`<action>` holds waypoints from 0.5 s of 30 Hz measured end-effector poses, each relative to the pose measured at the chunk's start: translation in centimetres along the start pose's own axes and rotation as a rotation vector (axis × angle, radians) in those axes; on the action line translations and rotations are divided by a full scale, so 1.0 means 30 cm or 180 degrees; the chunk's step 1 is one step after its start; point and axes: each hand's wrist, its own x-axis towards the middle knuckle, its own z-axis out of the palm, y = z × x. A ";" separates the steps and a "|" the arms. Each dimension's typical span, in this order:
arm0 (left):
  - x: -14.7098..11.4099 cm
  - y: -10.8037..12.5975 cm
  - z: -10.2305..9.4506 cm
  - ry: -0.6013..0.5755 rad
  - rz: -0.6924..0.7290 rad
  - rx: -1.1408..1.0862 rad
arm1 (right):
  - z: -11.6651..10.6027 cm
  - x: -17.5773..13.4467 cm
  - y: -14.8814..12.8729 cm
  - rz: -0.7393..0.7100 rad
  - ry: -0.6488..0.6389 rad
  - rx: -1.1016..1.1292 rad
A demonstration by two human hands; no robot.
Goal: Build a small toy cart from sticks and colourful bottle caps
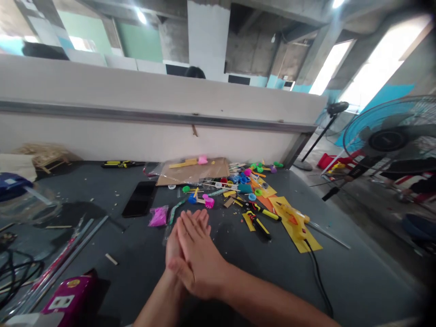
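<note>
My right hand (202, 256) lies over my left hand (172, 250), palm against palm with the fingers straight and close together. Whatever may be between the palms is hidden. Just beyond the fingertips is a small figure of sticks with a pink clay piece (208, 201) and a blue clay piece (193, 199). A small packet of pink clay (158, 216) lies to the left of the fingers. Off to the right are yellow-and-black pliers (260, 227) and a yellow glue gun (295, 222) on yellow sheet material.
A black phone (138, 200) lies beyond the packet. Cardboard (194, 172) and colourful small pots (252, 196) occupy the back. A purple box (70, 293), clear tubes and cables sit at left. A white partition (153, 141) borders the table; a fan (388, 138) stands right.
</note>
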 end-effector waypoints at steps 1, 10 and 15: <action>-0.016 -0.011 0.011 0.0026 0.0062 0.0009 | -0.011 -0.007 0.009 0.0049 0.0058 -0.0025; -0.078 -0.081 0.029 0.0195 0.0317 0.0171 | -0.028 -0.105 0.014 -0.0459 0.0117 0.0057; -0.073 -0.091 0.001 0.0268 -0.0145 0.0313 | 0.004 -0.142 0.042 -0.0377 0.0213 -0.0046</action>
